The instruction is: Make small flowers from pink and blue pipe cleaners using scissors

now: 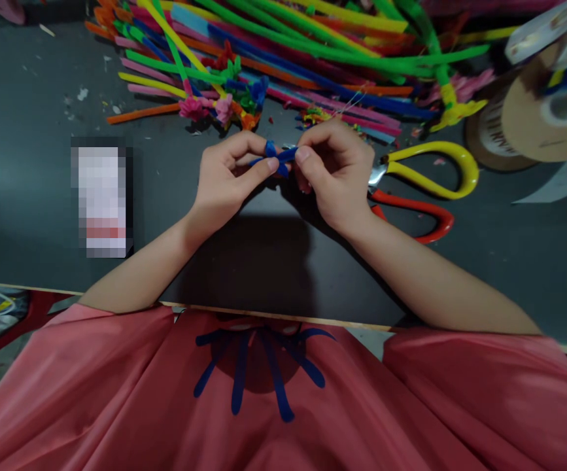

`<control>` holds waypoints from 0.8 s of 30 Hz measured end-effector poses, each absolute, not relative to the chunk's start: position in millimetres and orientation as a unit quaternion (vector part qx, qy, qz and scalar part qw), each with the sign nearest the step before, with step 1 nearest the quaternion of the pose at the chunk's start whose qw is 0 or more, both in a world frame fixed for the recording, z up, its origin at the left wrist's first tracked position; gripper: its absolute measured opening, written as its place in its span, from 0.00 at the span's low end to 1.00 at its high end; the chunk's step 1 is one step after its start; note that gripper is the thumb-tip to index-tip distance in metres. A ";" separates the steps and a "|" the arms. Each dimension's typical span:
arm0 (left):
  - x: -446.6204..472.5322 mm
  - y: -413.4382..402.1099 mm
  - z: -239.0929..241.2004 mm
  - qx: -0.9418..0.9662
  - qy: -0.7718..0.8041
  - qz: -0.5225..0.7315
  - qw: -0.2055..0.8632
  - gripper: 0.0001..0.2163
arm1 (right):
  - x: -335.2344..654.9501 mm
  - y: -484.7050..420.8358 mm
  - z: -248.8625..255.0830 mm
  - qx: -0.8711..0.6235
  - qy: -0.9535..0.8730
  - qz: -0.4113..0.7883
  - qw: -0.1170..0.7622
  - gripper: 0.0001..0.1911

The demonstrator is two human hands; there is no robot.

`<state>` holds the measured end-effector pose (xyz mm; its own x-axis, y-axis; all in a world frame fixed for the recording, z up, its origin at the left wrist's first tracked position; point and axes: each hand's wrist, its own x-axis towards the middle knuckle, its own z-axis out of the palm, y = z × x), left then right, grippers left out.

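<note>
A short blue pipe cleaner piece (277, 156), partly bent into a small shape, is pinched between both hands above the dark table (42, 196). My left hand (227, 180) grips its left end with thumb and forefinger. My right hand (337, 173) pinches its right end, the other fingers curled in. Several blue pipe cleaner pieces (258, 373) lie on the pink apron (116, 405) over my lap.
A heap of coloured pipe cleaners (288, 52) and small finished flowers (224, 104) covers the far side of the table. Scissors with yellow and red handles (420, 190) lie right of my right hand. Ribbon spools (538, 111) stand at the far right. A blurred card (101, 199) lies left.
</note>
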<state>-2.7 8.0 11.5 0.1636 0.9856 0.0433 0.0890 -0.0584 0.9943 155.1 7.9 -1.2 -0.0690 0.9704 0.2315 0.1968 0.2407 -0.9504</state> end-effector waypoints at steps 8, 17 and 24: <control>-3.6 7.3 11.4 0.562 0.464 0.457 0.510 0.05 | 154.9 8.3 -2.3 -0.459 -0.639 0.380 0.487 0.20; -2.5 7.7 8.2 0.561 0.439 0.461 0.529 0.12 | 154.8 6.6 -1.4 -0.474 -0.610 0.403 0.490 0.19; -1.6 11.5 6.7 0.561 0.436 0.452 0.539 0.15 | 155.1 9.8 13.8 -0.422 -0.609 0.436 0.510 0.12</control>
<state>-1.6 11.5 6.7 0.2100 0.9770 0.0371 0.0013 -0.0382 0.9993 155.1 9.8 13.8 -0.1226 0.9597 0.2530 0.0696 0.2626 -0.9624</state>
